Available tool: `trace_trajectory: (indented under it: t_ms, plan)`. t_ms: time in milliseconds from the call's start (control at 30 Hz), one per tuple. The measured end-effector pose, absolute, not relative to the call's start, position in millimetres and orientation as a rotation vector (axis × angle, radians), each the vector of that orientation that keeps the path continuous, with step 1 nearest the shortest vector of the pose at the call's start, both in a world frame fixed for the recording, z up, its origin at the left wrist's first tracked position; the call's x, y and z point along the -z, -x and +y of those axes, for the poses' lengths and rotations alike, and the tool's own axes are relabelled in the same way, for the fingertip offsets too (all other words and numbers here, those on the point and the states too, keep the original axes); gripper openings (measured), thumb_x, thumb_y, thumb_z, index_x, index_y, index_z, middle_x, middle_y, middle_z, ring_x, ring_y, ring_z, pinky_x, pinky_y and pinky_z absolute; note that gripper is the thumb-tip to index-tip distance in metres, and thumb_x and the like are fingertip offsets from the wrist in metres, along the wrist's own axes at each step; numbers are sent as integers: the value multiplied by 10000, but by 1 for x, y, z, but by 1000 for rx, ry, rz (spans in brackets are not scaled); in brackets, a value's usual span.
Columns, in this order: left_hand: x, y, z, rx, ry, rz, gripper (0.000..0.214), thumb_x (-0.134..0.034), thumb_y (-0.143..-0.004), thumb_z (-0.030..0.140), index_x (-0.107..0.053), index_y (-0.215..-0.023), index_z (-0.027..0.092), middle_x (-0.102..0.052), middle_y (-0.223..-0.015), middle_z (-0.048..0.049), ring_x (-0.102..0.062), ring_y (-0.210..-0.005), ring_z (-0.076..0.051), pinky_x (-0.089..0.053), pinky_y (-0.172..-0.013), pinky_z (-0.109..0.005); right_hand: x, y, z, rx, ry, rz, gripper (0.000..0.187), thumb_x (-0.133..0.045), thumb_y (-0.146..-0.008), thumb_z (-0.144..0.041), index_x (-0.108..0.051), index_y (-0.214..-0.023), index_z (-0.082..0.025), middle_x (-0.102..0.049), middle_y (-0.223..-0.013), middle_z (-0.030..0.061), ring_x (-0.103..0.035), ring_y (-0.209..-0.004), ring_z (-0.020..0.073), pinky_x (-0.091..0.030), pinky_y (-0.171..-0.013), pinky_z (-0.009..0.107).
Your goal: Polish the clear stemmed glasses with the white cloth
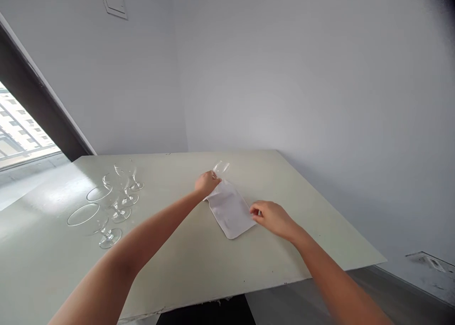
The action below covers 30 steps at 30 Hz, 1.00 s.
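Perhaps the glass [222, 167] could slip if the left grip [208, 183], clamped on it, loosens; whether the right grip [270, 216] is closed, I cannot tell.

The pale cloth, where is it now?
In the head view, the pale cloth lies on the table, right of the stemmed glasses, with the left hand at its far end and the right hand by its right edge.

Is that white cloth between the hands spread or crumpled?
Mostly spread: the white, rectangular cloth lies largely flat on the pale table, straight sides and rounded near corner showing. Whether it is doubled, I cannot tell.
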<state>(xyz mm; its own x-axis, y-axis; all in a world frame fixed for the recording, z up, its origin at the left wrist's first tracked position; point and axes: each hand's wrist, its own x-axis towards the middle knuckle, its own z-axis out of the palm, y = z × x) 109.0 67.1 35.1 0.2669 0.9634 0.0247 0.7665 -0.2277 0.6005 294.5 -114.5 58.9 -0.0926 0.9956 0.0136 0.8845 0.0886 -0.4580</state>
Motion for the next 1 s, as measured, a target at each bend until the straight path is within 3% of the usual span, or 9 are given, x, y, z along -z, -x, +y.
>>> trace_trajectory:
  t_ms: [200,600,867,1000]
  plan:
    - [-26,-125,79,-332,-2172,1565,221,-598,-640,205,-609,-860,205,-643,-887,-51,-581,-830,-191,-402,-624,-242,-28,-288,-139,-387,1824,-2227,308,-510,-757,-173,-604,-1034,-266,-580,-991,27,-564,-826,166,-410,-633,248]
    - [-22,-141,90,-223,-2249,1565,323,-609,-595,142,-615,-901,247,-642,-939,-35,-583,-873,-204,-426,-668,-249,-5,-280,-131,-197,1754,-2132,231,-452,-830,-164,-667,-845,-249,-599,-870,6,-579,-704,131,-412,-581,237]
    - [-49,-115,104,-310,-2114,1592,342,-639,-588,198,-599,-927,216,-631,-913,-49,-594,-800,-187,-425,-611,-232,-11,-292,-135,-134,1663,-1917,216,-406,-847,-210,-618,-812,-235,-566,-986,22,-516,-537,88,-431,-537,261]
    - [-78,-92,104,-413,-2037,1526,369,-630,-624,272,-557,-976,188,-610,-816,-40,-568,-675,-150,-406,-539,-222,-26,-302,-138,-75,1536,-1751,183,-381,-866,-237,-564,-864,-222,-541,-1055,60,-555,-653,122,-454,-575,268]
